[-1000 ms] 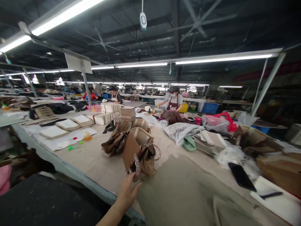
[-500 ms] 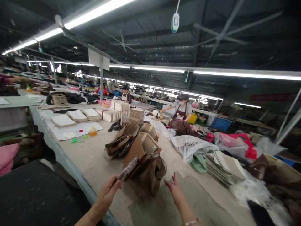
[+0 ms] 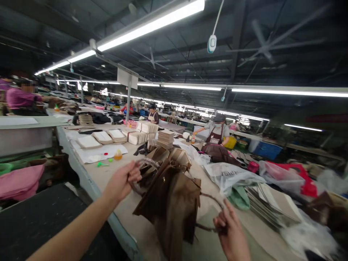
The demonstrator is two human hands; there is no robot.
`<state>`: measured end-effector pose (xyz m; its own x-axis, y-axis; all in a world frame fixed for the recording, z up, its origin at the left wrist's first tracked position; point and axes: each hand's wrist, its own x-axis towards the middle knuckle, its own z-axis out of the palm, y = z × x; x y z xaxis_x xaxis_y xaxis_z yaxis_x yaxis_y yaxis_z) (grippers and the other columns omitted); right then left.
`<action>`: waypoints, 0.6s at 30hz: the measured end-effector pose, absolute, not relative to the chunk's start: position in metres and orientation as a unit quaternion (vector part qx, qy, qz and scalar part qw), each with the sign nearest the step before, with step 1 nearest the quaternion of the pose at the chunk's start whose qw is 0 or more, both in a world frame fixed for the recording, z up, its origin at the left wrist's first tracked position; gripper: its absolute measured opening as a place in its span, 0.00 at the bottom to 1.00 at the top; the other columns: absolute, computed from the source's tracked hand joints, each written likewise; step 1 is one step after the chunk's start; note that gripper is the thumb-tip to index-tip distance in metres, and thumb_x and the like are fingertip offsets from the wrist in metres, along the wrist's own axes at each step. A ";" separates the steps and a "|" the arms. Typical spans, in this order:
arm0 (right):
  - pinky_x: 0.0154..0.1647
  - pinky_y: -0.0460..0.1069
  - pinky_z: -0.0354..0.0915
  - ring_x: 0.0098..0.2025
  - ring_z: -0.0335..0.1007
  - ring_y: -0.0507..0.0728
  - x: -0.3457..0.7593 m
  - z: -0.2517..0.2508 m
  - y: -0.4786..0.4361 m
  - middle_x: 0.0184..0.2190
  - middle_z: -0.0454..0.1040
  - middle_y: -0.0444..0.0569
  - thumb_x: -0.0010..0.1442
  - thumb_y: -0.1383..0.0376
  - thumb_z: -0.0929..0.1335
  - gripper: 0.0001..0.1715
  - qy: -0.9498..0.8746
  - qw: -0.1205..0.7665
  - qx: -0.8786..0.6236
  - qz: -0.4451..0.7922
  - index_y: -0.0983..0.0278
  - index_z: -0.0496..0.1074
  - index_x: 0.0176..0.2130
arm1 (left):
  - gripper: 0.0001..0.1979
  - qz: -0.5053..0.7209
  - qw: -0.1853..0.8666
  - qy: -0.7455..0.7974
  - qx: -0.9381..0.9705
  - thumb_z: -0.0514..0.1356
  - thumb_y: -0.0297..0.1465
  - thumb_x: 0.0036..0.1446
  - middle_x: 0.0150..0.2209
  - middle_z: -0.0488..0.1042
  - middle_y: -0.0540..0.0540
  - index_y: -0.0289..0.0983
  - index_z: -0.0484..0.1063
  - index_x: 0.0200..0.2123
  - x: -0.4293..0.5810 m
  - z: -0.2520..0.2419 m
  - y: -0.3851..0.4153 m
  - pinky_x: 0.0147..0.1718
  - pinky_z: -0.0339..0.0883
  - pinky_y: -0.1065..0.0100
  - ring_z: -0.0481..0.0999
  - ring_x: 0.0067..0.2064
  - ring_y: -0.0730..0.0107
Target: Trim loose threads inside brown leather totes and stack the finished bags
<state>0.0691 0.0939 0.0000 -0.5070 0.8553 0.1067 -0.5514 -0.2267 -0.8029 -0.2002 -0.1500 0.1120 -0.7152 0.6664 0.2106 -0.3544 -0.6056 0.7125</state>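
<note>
Between my hands hangs a brown bag point(image 3: 174, 203), its dark flaps spread over the table. My left hand point(image 3: 129, 179) is closed round one looped handle point(image 3: 149, 162) at the bag's left side. On the right, my right hand point(image 3: 230, 224) grips the other handle point(image 3: 210, 197), a thin brown loop drawn out from the bag's side. Just behind the bag lie more brown bag pieces point(image 3: 181, 156) with beige insides, partly hidden by it.
A long table point(image 3: 100, 181) runs ahead. Stacked beige panels point(image 3: 165, 139), white-topped pads point(image 3: 88, 141) and a small bottle of amber liquid point(image 3: 117, 154) stand on it. To the right lie a white plastic bag point(image 3: 233, 174) and layered panels point(image 3: 274, 203). Co-workers point(image 3: 217, 132) stand across the table.
The brown bag has come up and forward from the pile. My right hand, open and apart from it before, now holds a handle. The view has turned slightly left.
</note>
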 end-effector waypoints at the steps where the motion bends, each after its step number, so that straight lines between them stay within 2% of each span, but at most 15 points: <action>1: 0.21 0.37 0.60 0.17 0.52 0.42 0.089 0.019 0.093 0.20 0.55 0.34 0.54 0.62 0.72 0.25 -0.385 0.476 -0.166 0.773 0.56 0.65 0.50 | 0.08 0.862 0.341 0.307 0.216 0.52 0.28 0.62 0.18 0.52 0.58 0.28 0.65 0.33 -0.203 0.131 -0.152 0.18 0.57 0.79 0.49 0.16 0.87; 3: 0.14 0.33 0.50 0.15 0.47 0.40 0.126 0.049 0.092 0.19 0.53 0.34 0.54 0.65 0.71 0.18 -0.347 0.473 -0.143 0.797 0.60 0.67 0.45 | 0.08 0.854 0.426 0.236 0.184 0.49 0.26 0.64 0.19 0.53 0.58 0.26 0.63 0.37 -0.205 0.157 -0.149 0.18 0.59 0.81 0.52 0.16 0.88; 5: 0.13 0.34 0.49 0.15 0.47 0.41 0.155 0.060 0.090 0.19 0.52 0.34 0.54 0.68 0.71 0.17 -0.338 0.462 -0.183 0.799 0.62 0.67 0.44 | 0.07 0.859 0.456 0.191 0.132 0.49 0.26 0.64 0.20 0.54 0.58 0.26 0.61 0.40 -0.201 0.163 -0.138 0.18 0.60 0.82 0.53 0.17 0.88; 7: 0.11 0.34 0.46 0.13 0.43 0.41 0.175 0.054 0.086 0.17 0.47 0.33 0.54 0.71 0.69 0.09 -0.326 0.399 -0.298 0.804 0.65 0.68 0.38 | 0.05 0.865 0.455 0.206 0.051 0.47 0.26 0.65 0.20 0.51 0.59 0.30 0.58 0.37 -0.189 0.153 -0.120 0.16 0.59 0.82 0.50 0.16 0.88; 8: 0.10 0.34 0.44 0.12 0.42 0.41 0.184 0.047 0.084 0.16 0.46 0.32 0.55 0.72 0.67 0.06 -0.309 0.399 -0.325 0.800 0.66 0.68 0.35 | 0.06 0.860 0.456 0.226 0.020 0.46 0.25 0.65 0.20 0.50 0.59 0.32 0.57 0.35 -0.180 0.145 -0.111 0.15 0.59 0.82 0.48 0.16 0.87; 10: 0.11 0.35 0.47 0.13 0.44 0.41 0.198 0.035 0.078 0.16 0.48 0.33 0.56 0.73 0.66 0.05 -0.282 0.412 -0.347 0.794 0.67 0.68 0.35 | 0.08 0.839 0.482 0.252 0.004 0.44 0.25 0.65 0.21 0.50 0.58 0.34 0.54 0.31 -0.162 0.132 -0.097 0.16 0.61 0.82 0.48 0.17 0.87; 12: 0.12 0.36 0.52 0.14 0.48 0.42 0.213 0.030 0.071 0.18 0.51 0.35 0.57 0.73 0.65 0.06 -0.270 0.428 -0.344 0.791 0.68 0.69 0.37 | 0.07 0.827 0.507 0.242 0.027 0.45 0.24 0.65 0.24 0.53 0.57 0.33 0.55 0.32 -0.147 0.126 -0.089 0.18 0.64 0.81 0.50 0.18 0.87; 18: 0.14 0.36 0.55 0.16 0.50 0.42 0.252 0.042 0.055 0.19 0.57 0.38 0.54 0.73 0.67 0.05 -0.283 0.473 -0.331 0.766 0.68 0.71 0.35 | 0.03 0.812 0.521 0.258 0.055 0.48 0.23 0.63 0.26 0.54 0.56 0.33 0.56 0.35 -0.116 0.149 -0.079 0.18 0.67 0.80 0.51 0.18 0.87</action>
<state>0.2523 0.0552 0.0416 -0.3327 0.9122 -0.2392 -0.5370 -0.3917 -0.7471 -0.1162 -0.0792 0.1489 -0.4508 0.8744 -0.1795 -0.8178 -0.3241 0.4756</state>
